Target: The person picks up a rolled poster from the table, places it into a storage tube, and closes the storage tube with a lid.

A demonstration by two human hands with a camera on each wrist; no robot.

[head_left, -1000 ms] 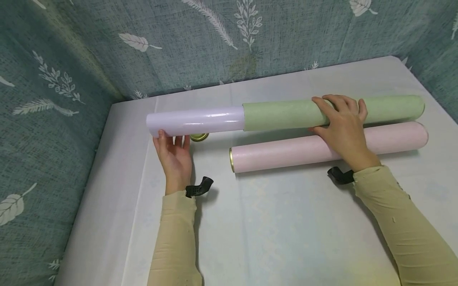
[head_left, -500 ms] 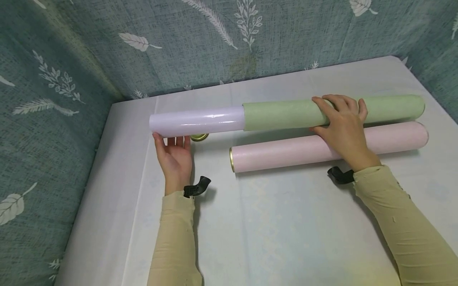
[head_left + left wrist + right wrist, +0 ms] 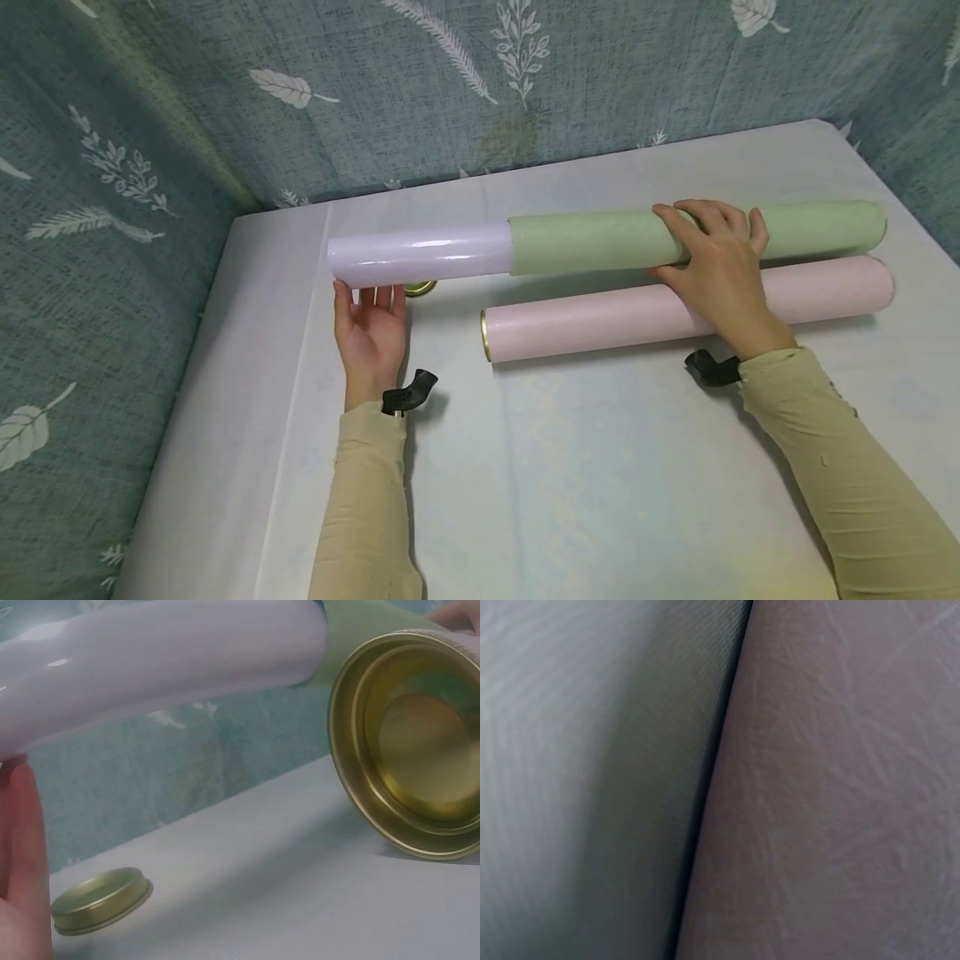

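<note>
In the head view a glossy pale lilac paper roll (image 3: 420, 256) projects from the left end of a light green cardboard tube (image 3: 592, 242). My left hand (image 3: 372, 337) holds the roll near its free end from below, the thumb at its lower edge and the other fingers partly hidden behind it. My right hand (image 3: 716, 267) grips the green tube around its middle, fingers over the top. In front of it lies a pink tube (image 3: 585, 327), below my right palm; its gold-rimmed end (image 3: 409, 742) fills the right of the left wrist view.
A gold metal lid (image 3: 103, 900) lies on the white-covered table (image 3: 600, 467), mostly behind the lilac roll in the head view. Teal leaf-patterned cloth (image 3: 420, 100) hangs along the back and sides. The right wrist view shows only the pink tube's surface (image 3: 840, 787) and tablecloth.
My left hand has moved slightly right, and less of the lilac roll shows outside the green tube. Its thumb has shifted down to the roll's lower edge. My right hand stays in place.
</note>
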